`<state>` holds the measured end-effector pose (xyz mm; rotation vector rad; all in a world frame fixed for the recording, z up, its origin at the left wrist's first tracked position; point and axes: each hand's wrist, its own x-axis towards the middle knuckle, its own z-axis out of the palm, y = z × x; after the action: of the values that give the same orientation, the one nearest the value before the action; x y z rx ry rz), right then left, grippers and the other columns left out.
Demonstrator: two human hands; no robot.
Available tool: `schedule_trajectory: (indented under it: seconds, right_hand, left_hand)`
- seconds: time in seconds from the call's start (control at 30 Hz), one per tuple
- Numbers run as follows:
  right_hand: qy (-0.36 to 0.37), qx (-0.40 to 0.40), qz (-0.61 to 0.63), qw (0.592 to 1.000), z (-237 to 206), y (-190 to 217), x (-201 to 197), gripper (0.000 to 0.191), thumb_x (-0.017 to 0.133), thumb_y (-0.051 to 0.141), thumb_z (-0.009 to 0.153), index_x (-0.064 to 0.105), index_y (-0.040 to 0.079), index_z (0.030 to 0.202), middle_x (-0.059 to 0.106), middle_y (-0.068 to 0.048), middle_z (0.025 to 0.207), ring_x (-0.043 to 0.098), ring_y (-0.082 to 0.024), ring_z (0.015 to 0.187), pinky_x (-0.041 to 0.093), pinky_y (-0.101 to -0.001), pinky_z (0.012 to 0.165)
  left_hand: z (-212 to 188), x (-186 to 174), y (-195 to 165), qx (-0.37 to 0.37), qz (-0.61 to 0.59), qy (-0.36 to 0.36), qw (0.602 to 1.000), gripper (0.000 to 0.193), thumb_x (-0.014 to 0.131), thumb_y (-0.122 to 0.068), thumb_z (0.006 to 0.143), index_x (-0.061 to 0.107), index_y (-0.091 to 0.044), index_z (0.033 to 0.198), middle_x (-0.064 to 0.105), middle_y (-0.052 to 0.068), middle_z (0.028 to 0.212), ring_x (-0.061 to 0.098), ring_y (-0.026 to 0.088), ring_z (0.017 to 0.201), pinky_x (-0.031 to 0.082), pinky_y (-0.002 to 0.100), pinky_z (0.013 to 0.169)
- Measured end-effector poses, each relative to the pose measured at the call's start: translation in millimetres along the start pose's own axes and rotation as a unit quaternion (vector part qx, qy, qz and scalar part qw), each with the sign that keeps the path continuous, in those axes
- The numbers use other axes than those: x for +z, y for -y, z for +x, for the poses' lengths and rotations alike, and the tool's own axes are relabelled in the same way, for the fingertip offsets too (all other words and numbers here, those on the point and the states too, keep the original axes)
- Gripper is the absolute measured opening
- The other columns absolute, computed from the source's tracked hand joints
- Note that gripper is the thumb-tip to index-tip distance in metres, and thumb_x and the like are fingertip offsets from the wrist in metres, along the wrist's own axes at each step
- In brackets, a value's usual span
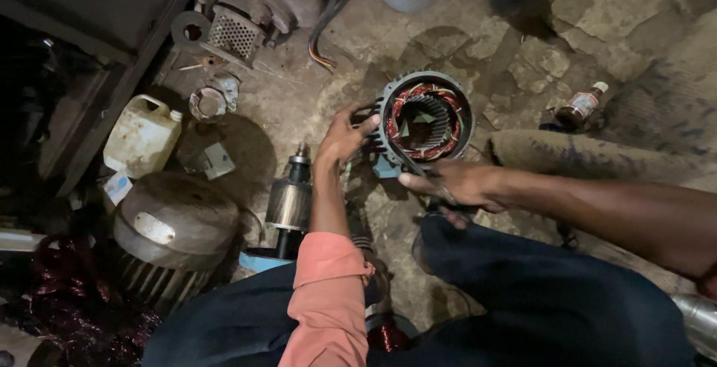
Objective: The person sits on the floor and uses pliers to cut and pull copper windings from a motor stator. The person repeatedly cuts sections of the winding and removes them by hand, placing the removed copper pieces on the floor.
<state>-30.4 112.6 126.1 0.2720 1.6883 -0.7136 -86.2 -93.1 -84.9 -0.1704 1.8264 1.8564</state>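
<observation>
A round motor stator (426, 117) stands on its side on the stone floor, its open end facing up at me, with red and copper windings around the bore. My left hand (345, 137) grips its ribbed left rim. My right hand (457, 185) sits just below it, closed on a thin dark tool (409, 159) whose tip reaches into the windings at the lower left of the bore. A salmon sleeve covers my left forearm.
A rotor with shaft (290, 201) lies left of my left arm. A big grey motor (175, 225), a white jerrycan (142, 135), a small brown bottle (582, 104), loose metal parts (213, 102), a wire bundle (320, 42) and a copper coil (385, 335) surround me.
</observation>
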Motion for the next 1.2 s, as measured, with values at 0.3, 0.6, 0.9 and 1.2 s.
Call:
schedule_trajectory:
  seconds: [0.3, 0.6, 0.9, 1.2]
  right_hand:
    - [0.007, 0.044, -0.015, 0.999, -26.5, -10.1, -6.7, 0.081, 0.051, 0.076, 0.084, 0.059, -0.003, 0.102, 0.054, -0.007, 0.066, 0.062, -0.018, 0.051, 0.057, -0.0348, 0.046]
    - [-0.101, -0.063, -0.089, 0.989, -30.6, -66.0, -41.5, 0.067, 0.063, 0.064, 0.086, 0.066, 0.0, 0.106, 0.065, -0.014, 0.066, 0.064, -0.023, 0.052, 0.057, -0.0399, 0.051]
    - [-0.448, -0.424, -0.21, 0.759, 32.6, -104.1, -2.4, 0.071, 0.075, 0.009, 0.075, 0.051, -0.003, 0.141, 0.065, -0.027, 0.122, 0.065, -0.04, 0.108, 0.054, -0.0482, 0.088]
    - [-0.385, -0.536, -0.266, 0.703, 86.5, -98.6, 13.4, 0.092, 0.08, 0.0, 0.056, 0.046, -0.012, 0.14, 0.056, -0.028, 0.14, 0.054, -0.043, 0.127, 0.042, -0.049, 0.107]
  left_hand:
    - [2.2, -0.2, 3.0, 0.064, 0.047, -0.007, 0.997, 0.06, 0.078, -0.034, 0.089, 0.063, -0.004, 0.139, 0.074, 0.014, 0.125, 0.07, 0.022, 0.108, 0.056, 0.035, 0.09]
    - [-19.9, 9.6, -34.9, 0.07, 0.214, 0.015, 0.974, 0.105, 0.096, -0.038, 0.069, 0.039, -0.007, 0.151, 0.057, 0.026, 0.142, 0.055, 0.038, 0.133, 0.041, 0.047, 0.113]
    - [-25.9, 42.7, -77.7, 0.059, 0.448, -0.004, 0.892, 0.132, 0.099, -0.02, 0.06, 0.018, -0.032, 0.164, 0.025, 0.021, 0.166, 0.025, 0.047, 0.152, 0.034, 0.059, 0.115]
    - [7.1, 26.0, -92.8, 0.207, 0.421, 0.153, 0.87, 0.138, 0.103, -0.015, 0.051, 0.02, -0.035, 0.16, 0.03, 0.024, 0.158, 0.035, 0.047, 0.144, 0.037, 0.053, 0.117]
